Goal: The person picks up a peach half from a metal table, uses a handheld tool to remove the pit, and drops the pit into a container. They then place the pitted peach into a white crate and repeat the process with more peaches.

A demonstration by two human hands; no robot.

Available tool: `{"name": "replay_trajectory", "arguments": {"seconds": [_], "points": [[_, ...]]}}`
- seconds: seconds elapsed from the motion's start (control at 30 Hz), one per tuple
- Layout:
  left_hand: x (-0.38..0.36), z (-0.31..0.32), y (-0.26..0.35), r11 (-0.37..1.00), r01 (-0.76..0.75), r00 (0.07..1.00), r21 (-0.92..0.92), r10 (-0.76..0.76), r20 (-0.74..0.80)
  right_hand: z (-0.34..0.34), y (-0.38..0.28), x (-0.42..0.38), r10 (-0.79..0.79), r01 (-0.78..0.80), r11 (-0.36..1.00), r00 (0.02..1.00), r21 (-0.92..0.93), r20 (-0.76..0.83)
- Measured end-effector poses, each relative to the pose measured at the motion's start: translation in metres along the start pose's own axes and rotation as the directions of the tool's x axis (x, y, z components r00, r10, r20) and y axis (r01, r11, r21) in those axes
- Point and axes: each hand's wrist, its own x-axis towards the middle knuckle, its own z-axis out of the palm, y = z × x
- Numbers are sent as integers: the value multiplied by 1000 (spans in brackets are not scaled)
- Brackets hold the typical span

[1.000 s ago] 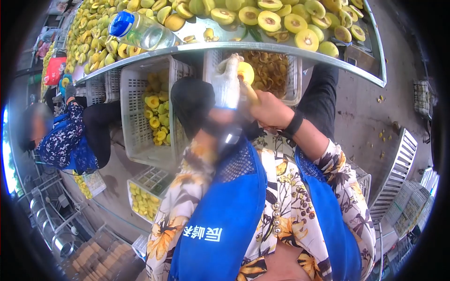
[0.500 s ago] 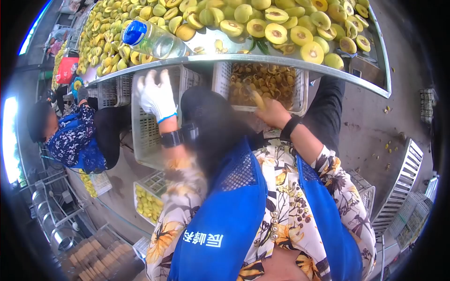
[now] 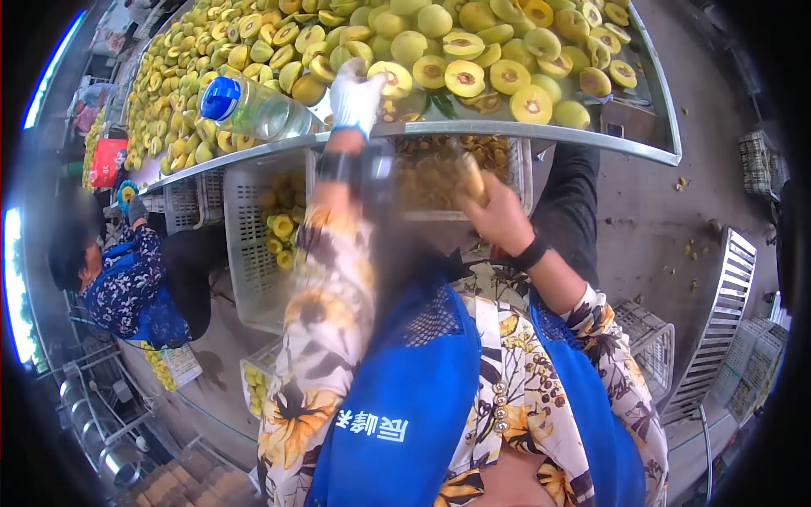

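My left hand (image 3: 353, 101), in a white glove, reaches over the metal rim of the table (image 3: 422, 129). Its fingers are apart, at the edge of a halved yellow-green stone fruit (image 3: 390, 80) with its cut side up. My right hand (image 3: 497, 211), bare, is closed around a tool with a light wooden handle (image 3: 471, 179); its working end is blurred. Below the rim, behind that tool, stands a crate of brown pits or scraps (image 3: 490, 152). Many whole-looking and halved fruits (image 3: 463, 78) cover the table.
A clear bottle with a blue cap (image 3: 221, 99) lies near the rim, left of my glove. Under the table is a white crate (image 3: 245, 253) with some fruit halves. Another person (image 3: 139, 270) sits at left; a white slatted rack (image 3: 718, 313) stands at right.
My left hand has moved from above the white crate up and right onto the tabletop. Fruit halves now show in that crate. The right hand keeps its tool; the view has shifted slightly.
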Motion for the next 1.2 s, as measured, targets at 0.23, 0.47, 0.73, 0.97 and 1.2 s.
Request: {"name": "replay_trajectory", "arguments": {"seconds": [0.23,0.47,0.73,0.97,1.2], "points": [[-102,-34,48,900,115,952,-421,21,305,25,-10,51,-110,119,849,993,516,-46],[-145,12,20,858,76,993,-508,-18,118,27,-36,38,157,-173,875,985,452,75],[-145,27,12,748,109,992,-655,-120,28,2,-44,1,-199,210,924,978,-319,66],[-155,31,38,837,-28,994,-547,-36,-106,17,-30,-4,-25,41,960,998,-278,62],[-145,22,38,788,198,980,-583,-175,96,22,-21,-9,63,-28,970,989,-243,136]]}}
